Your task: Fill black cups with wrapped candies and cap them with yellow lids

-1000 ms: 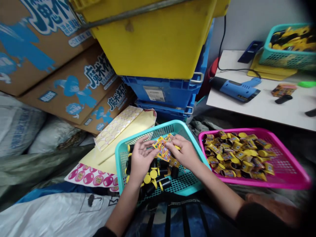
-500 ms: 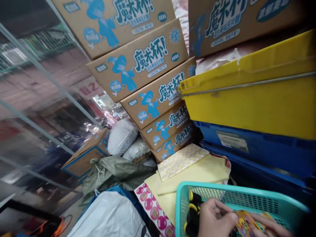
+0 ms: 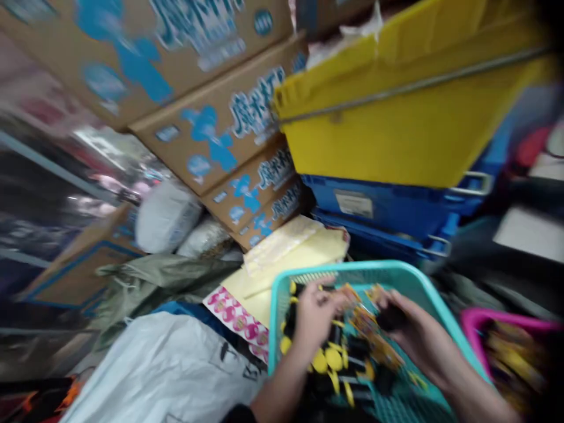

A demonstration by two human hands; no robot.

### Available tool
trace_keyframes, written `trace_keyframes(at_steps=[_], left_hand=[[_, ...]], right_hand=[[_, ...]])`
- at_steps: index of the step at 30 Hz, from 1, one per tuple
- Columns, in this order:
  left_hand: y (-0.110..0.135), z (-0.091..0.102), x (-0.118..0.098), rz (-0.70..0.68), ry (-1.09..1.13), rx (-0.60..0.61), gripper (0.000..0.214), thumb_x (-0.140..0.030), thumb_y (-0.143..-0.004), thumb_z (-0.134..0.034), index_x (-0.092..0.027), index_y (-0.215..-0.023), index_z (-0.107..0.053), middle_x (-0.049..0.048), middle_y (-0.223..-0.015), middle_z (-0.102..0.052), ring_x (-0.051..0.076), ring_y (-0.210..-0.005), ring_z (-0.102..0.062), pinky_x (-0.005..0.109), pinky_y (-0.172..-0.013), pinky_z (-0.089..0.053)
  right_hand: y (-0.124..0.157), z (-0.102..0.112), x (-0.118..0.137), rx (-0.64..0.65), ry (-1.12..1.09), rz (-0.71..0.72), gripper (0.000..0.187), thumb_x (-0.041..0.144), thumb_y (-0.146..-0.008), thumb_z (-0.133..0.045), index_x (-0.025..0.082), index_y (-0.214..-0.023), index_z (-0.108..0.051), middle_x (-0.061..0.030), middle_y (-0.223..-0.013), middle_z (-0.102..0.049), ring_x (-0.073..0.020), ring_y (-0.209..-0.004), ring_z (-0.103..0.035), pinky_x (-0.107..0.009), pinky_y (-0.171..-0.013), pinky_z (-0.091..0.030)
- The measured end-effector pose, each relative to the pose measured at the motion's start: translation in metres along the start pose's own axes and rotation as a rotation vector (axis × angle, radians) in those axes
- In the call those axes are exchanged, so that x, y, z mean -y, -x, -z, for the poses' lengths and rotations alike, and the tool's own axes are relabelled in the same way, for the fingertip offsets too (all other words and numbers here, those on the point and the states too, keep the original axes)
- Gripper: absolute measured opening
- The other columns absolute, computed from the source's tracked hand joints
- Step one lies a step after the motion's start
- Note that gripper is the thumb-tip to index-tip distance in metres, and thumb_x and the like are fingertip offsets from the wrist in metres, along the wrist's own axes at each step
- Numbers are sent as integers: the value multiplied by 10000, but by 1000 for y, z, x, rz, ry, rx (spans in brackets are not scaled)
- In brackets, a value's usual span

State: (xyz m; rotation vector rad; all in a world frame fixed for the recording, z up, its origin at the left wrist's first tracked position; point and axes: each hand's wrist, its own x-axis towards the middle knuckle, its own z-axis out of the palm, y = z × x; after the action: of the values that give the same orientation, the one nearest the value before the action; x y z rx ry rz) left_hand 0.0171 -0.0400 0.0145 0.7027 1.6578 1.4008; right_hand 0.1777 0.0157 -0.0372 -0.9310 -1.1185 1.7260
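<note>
My left hand (image 3: 316, 314) and my right hand (image 3: 409, 323) work over a teal plastic mesh basket (image 3: 282, 305), and the frame is blurred. A strip of colourful printed labels (image 3: 372, 332) runs between them, and my left fingers pinch its upper end. My right fingers close on a dark object (image 3: 390, 318), probably a black cylinder. Below my hands, several black cylinders with yellow caps (image 3: 335, 361) lie loose in the basket.
A pink basket (image 3: 506, 346) of labelled cylinders sits at the right edge. Yellow sheets (image 3: 286, 264) and a pink sticker sheet (image 3: 238, 323) lie left of the basket. Behind stand stacked cardboard boxes (image 3: 211, 117), a yellow crate (image 3: 396, 123) and blue crates (image 3: 374, 205).
The view has swung back down from the boxes, bringing both hands and the teal basket into fuller view. The label strip now stretches lower between my hands.
</note>
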Motion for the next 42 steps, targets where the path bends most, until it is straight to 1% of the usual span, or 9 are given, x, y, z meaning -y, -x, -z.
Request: trace_keyframes(at_steps=[2, 5, 11, 21, 29, 32, 35, 39, 42], left_hand=[[-2, 5, -2, -26, -37, 14, 419, -312, -664, -727, -161, -1038, -613, -53, -518, -603, 114, -491, -577, 238, -573, -481], [-6, 10, 2, -63, -114, 57, 343, -299, -675, -725, -173, -985, -653, -31, -591, -664, 116, -553, -619, 232, -603, -502], [-3, 8, 8, -121, -207, 80, 166, -321, -696, -704, -174, -767, -733, 16, -678, -734, 148, -596, -655, 264, -601, -542], [-5, 9, 11, -188, -229, 211, 184, -331, -745, -680, -212, -859, -764, 42, -902, -764, 223, -841, -711, 354, -809, -560], [1, 5, -1, -43, -186, 362, 269, -307, -706, -720, -179, -942, -736, 63, -909, -759, 216, -843, -699, 338, -784, -563], [7, 3, 1, 4, -92, 363, 327, -247, -599, -800, -166, -906, -719, 43, -808, -740, 178, -724, -685, 301, -688, -577], [12, 1, 6, 67, 45, 376, 314, -247, -604, -802, -164, -892, -708, 23, -770, -712, 156, -681, -672, 299, -658, -588], [16, -5, 9, 53, 195, 426, 258, -234, -639, -788, -179, -880, -717, 34, -873, -716, 137, -671, -664, 257, -610, -577], [18, -9, 10, 28, 218, 431, 220, -200, -647, -788, -198, -858, -726, 21, -878, -722, 126, -696, -663, 246, -657, -570]], right_hand=[[5, 2, 15, 22, -236, -159, 164, 394, -721, -602, 241, -747, -656, -76, -808, -625, -199, -638, -587, -331, -508, -488], [7, 9, 27, 54, -308, -185, 209, 330, -681, -685, 233, -864, -659, -41, -895, -630, -169, -721, -593, -305, -623, -529], [10, 25, 30, 73, -129, -82, 310, 372, -703, -754, 235, -968, -670, -25, -888, -635, -145, -772, -599, -264, -684, -518], [4, 17, 28, 155, 33, -82, 274, 377, -685, -766, 226, -894, -676, 23, -709, -611, -102, -600, -544, -252, -608, -454], [10, 9, 15, 127, 198, -11, 383, 378, -634, -804, 222, -954, -662, 4, -757, -591, -132, -673, -543, -291, -665, -466], [15, 2, 9, 164, 111, 14, 369, 420, -636, -800, 235, -929, -670, -34, -907, -613, -160, -758, -571, -298, -660, -479], [21, -5, 8, 217, -110, -43, 331, 505, -771, -664, 278, -1013, -668, -45, -1113, -584, -174, -870, -580, -305, -708, -490], [25, -13, 4, 309, -359, -267, 418, 523, -816, -606, 268, -1147, -624, -43, -964, -630, -146, -761, -578, -296, -723, -487], [26, -16, -3, 281, -364, -231, 407, 536, -800, -620, 222, -1057, -657, -55, -934, -642, -158, -788, -589, -287, -729, -480]])
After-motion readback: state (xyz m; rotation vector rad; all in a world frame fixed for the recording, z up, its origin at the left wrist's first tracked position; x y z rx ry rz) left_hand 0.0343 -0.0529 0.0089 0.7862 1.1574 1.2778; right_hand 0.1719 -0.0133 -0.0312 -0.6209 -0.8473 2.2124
